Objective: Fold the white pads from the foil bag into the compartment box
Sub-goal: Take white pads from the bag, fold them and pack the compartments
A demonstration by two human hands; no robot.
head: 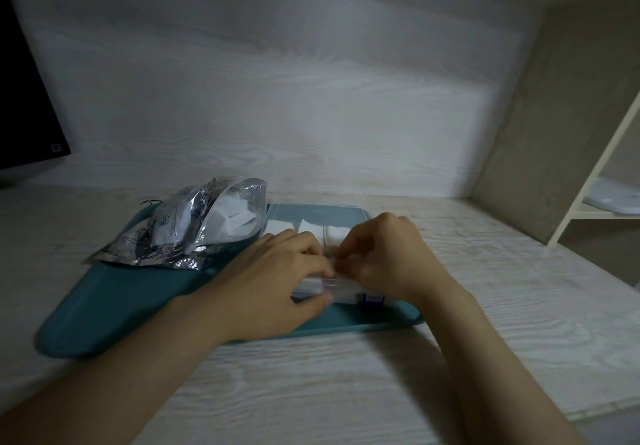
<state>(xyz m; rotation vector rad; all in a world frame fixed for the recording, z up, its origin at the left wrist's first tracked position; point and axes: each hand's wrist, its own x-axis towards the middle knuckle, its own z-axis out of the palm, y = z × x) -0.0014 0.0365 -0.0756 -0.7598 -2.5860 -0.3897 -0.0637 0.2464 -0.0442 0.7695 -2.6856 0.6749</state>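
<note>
I have both hands together over the clear plastic box [341, 290] on the teal tray [138, 301]. My left hand [277, 282] rests on the box's near-left edge, fingers curled down, thumb against its front wall. My right hand [384, 257] is pinched shut at the fingertips over the middle; motion blur hides what they hold, presumably a pad, but I can't tell.

Folded pads [313, 228] already sit in the far compartments, white and fluffy-looking. The rest are in the foil bag [194, 233], which lies crumpled and open-mouthed on the tray's left, touching the box's far corner.

I judge the pads very light, soft and limp: they'll crease easily and spring back, so pinch at an edge and press them in. The foil looks crinkly and slick. The box is rigid, thin-walled, with a blue latch [372, 301]. The bench [519, 288] is pale wood-grain.
</note>
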